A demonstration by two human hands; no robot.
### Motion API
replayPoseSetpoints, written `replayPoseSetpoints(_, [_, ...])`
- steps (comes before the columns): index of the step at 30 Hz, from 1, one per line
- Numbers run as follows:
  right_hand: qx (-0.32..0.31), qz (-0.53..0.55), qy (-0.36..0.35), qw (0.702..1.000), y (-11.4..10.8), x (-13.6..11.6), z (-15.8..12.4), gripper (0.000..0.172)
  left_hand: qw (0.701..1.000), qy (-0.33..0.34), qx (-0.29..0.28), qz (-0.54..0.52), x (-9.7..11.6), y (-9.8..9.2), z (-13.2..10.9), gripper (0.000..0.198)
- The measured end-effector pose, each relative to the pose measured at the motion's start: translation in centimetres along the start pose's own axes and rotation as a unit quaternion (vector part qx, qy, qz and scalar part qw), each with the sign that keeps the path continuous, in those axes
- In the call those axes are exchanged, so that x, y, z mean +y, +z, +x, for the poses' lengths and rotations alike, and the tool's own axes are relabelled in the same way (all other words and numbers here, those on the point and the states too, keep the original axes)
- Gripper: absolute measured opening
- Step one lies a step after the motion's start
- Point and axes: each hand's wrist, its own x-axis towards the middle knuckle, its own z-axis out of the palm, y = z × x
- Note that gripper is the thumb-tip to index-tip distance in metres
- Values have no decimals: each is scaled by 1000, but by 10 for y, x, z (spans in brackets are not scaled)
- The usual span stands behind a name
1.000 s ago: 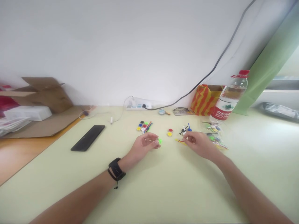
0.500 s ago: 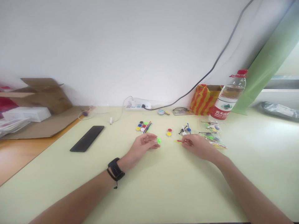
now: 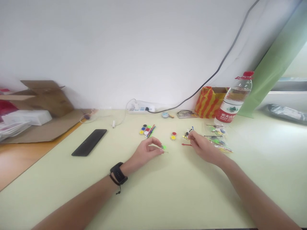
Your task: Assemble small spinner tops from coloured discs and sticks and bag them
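Note:
My left hand (image 3: pixel 147 149) rests on the pale green table (image 3: pixel 168 191) with its fingers pinched on a small green round piece (image 3: pixel 163 147) that has a thin pin sticking out. My right hand (image 3: pixel 203 146) lies further right, fingertips closed at a little pile of black, white, blue and yellow pin pieces (image 3: pixel 188 133). A red pin (image 3: pixel 186 144) lies on the table just left of that hand. Two small round pieces, red and yellow (image 3: pixel 173 135), sit between my hands.
A cluster of coloured round pieces and sticks (image 3: pixel 147 130) lies behind my left hand. Small clear bags of parts (image 3: pixel 219 140), a water bottle (image 3: pixel 232 102), a striped bag (image 3: pixel 208 102), glasses, a power strip (image 3: pixel 141 109), a black phone (image 3: pixel 90 141) and cardboard (image 3: pixel 45 105) surround the area.
My right hand has moved up from the red pin, which now lies free on the table, to the pile of pin pieces. My left hand has shifted slightly with its green piece.

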Motion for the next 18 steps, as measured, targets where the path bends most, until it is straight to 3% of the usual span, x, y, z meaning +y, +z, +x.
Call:
replayPoseSetpoints(3, [-16, -39, 32, 999, 0, 0, -1, 17, 999, 28, 21, 10, 1, 2, -2, 30])
replayPoseSetpoints(9, [-40, -160, 65, 984, -1, 8, 0, 9, 997, 64, 34, 39, -2, 4, -3, 26])
replayPoseSetpoints(13, [-49, -154, 44, 986, 0, 7, 0, 11, 983, 149, 30, 106, -6, 5, -3, 14])
replayPoseSetpoints(18, [-43, -78, 5, 996, 3, 2, -2, 15, 959, 165, -39, 225, -8, 5, -4, 8])
